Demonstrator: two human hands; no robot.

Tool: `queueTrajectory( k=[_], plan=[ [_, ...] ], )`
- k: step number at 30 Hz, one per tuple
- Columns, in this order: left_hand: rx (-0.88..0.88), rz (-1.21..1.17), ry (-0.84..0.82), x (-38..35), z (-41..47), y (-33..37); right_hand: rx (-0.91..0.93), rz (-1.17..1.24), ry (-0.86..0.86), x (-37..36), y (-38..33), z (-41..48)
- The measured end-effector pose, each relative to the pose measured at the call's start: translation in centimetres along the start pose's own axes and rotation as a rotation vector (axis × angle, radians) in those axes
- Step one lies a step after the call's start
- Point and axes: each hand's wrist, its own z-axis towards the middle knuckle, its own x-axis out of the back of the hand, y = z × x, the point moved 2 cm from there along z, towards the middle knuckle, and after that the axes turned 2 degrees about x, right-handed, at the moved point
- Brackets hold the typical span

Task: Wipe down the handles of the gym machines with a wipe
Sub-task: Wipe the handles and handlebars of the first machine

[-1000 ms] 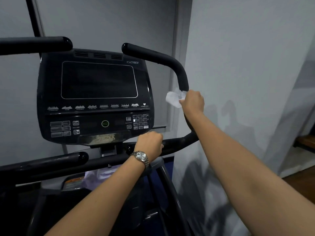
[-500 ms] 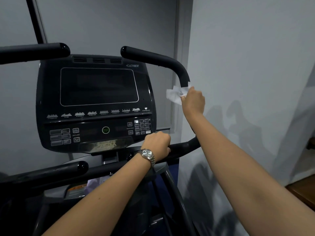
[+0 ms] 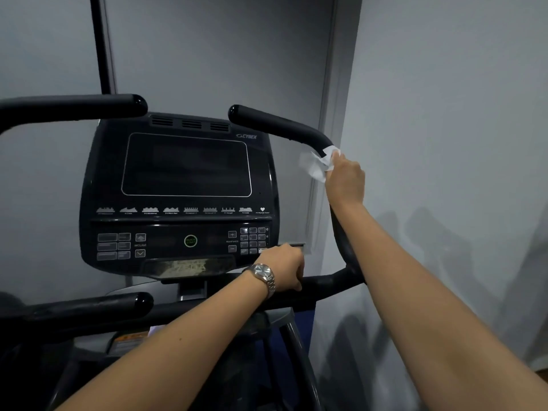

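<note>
Clamping wipe [image 3: 316,167] against bend of right handle [image 3: 278,126] in right hand [image 3: 345,179], closed tight round both. Wrap fully round bar, press firmly, slide up toward end cap (underside too). Gripping lower bar [image 3: 326,284] with left hand [image 3: 284,269], just below console [image 3: 184,185]; brace there against push.

The right hand [image 3: 345,179] is holding a crumpled white wipe [image 3: 315,166] against the bend of the black upper right handle [image 3: 278,126] — the wipe is bunching out to the left of the fingers. The left hand [image 3: 284,269], with a silver wristwatch [image 3: 262,275] sitting on its wrist, is gripping the lower horizontal bar [image 3: 326,284] just below the dark Cybex console [image 3: 181,197] — its fingers are curling over the bar's top.
</note>
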Motion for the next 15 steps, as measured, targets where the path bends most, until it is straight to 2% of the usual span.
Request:
queueTrajectory(
  k=[5,10,12,15],
  plan=[
    [-0.012,-0.019,-0.008,0.0,-0.7,-0.5,0.038,0.063,-0.038,0.6,-1.2,2.5],
    [-0.018,-0.028,-0.048,0.3,-0.8,-1.0,0.204,0.071,-0.068,1.5,-3.1,4.4],
    [-0.012,0.023,0.049,1.8,-0.2,-1.9,0.219,0.078,-0.06,1.2,-2.5,4.2],
    [0.026,0.102,0.39,6.9,1.3,-4.4,0.239,0.088,-0.065,0.3,-1.3,3.8]
  ],
)
